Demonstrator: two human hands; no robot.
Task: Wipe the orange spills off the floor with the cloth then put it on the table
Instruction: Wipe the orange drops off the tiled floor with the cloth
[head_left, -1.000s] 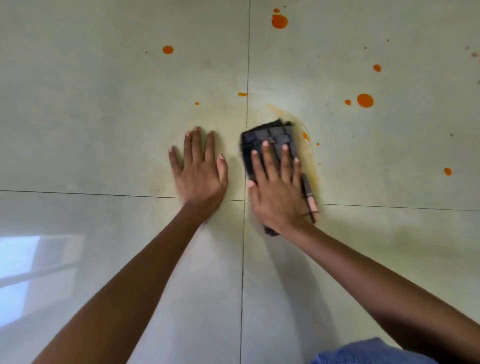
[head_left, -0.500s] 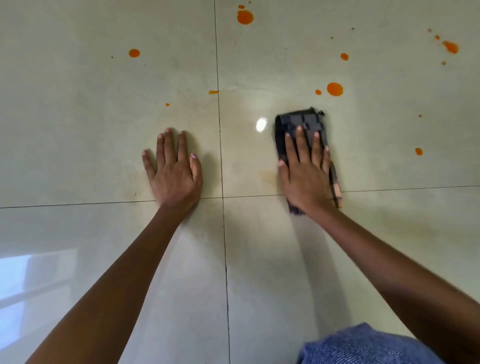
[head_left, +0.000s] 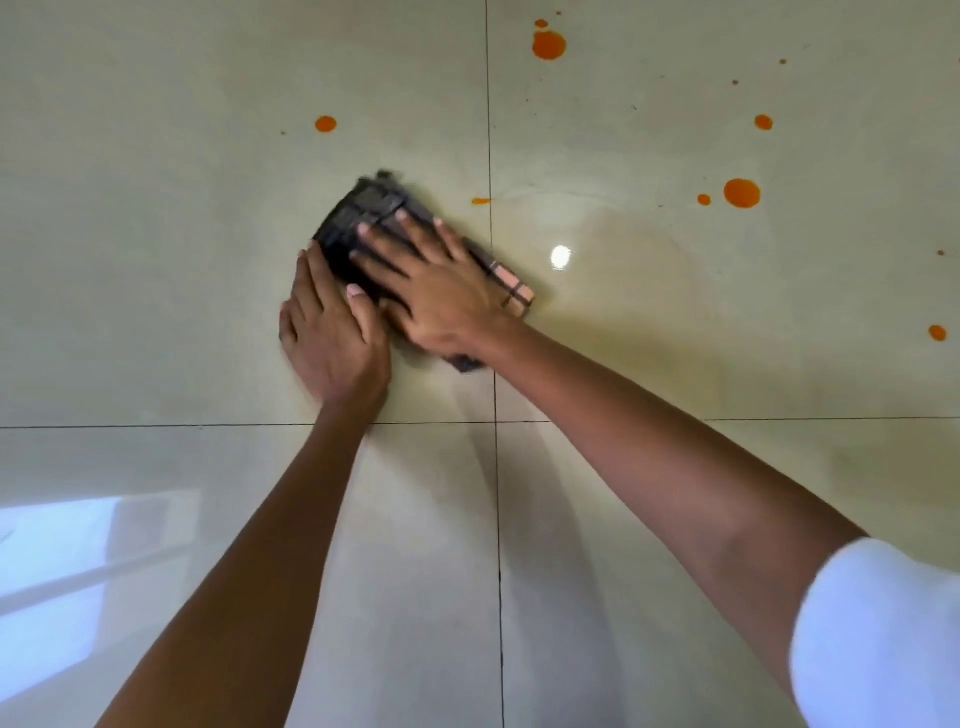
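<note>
Head view: the folded dark cloth (head_left: 363, 218) lies on the floor (head_left: 156, 312) just left of the centre grout line. It is pinned under the right hand (head_left: 441, 296), whose straight, spread fingers press flat on it without curling round it. The left hand (head_left: 332, 343) rests flat and open on the tile just beside the cloth, thumb at its edge, probably as a brace.

Orange spills (head_left: 742, 193) dot the upper half of the frame: a small streak (head_left: 480, 201) just right of the cloth, a round drop (head_left: 325, 124) above it, and a bigger blot (head_left: 549, 45) at the top.

To wipe well, press evenly through the palm and sweep across each drop. Turn the cloth to a clean face so the orange lifts rather than smears. No tabletop is in view.
</note>
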